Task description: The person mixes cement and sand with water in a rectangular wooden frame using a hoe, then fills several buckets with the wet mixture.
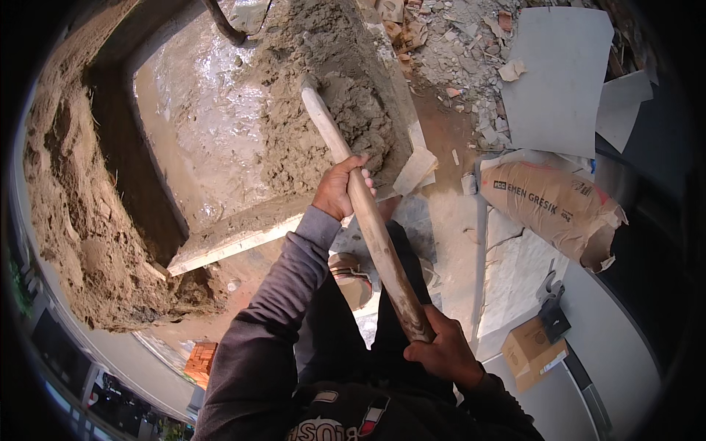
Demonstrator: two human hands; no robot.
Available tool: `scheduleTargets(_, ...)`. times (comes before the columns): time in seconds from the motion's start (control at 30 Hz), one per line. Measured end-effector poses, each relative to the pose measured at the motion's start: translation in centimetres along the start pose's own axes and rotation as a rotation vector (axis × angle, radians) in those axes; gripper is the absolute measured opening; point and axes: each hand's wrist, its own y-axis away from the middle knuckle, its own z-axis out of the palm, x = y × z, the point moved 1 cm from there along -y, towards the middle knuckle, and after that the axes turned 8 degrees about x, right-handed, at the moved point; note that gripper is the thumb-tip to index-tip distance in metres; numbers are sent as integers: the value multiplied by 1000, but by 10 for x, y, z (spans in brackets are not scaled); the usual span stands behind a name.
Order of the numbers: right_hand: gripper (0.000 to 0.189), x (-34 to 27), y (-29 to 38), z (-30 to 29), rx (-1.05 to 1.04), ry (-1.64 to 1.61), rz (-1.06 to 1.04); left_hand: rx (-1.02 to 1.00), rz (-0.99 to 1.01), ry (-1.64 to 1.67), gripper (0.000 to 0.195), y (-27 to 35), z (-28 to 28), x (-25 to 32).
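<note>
A long wooden tool handle (380,237) slants from near my body up to a heap of wet mortar (353,110). Around its middle my left hand (343,187) is closed, and my right hand (444,344) grips its lower end. The tool's head is mostly hidden in the mortar; only a muddy socket shows at the handle's top. The mortar lies in a shallow mixing trough with a pale wooden edge (237,246). Watery grey slurry (204,121) covers the trough's left part. Another dark curved handle or hose (225,25) reaches into the trough at the top.
Piled soil (94,259) borders the trough on the left. Rubble (463,60), a grey sheet (557,82) and a torn paper cement bag (546,204) lie to the right. A bucket (350,281) stands by my legs. Farther off are a cardboard box (532,353) and stacked red bricks (201,364).
</note>
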Motion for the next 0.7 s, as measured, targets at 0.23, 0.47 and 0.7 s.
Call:
scheduleTargets(0.23, 64, 19, 36, -50, -171, 9, -49, -85, 169, 242, 19, -11, -7, 69)
scheduleTargets(0.47, 45, 192, -20, -67, 22, 260, -178, 223, 435, 31, 17, 32, 7, -11)
scheduleTargets(0.7, 31, 305, -117, -66, 231, 403, -117, 175, 412, 71, 21, 41, 2, -86)
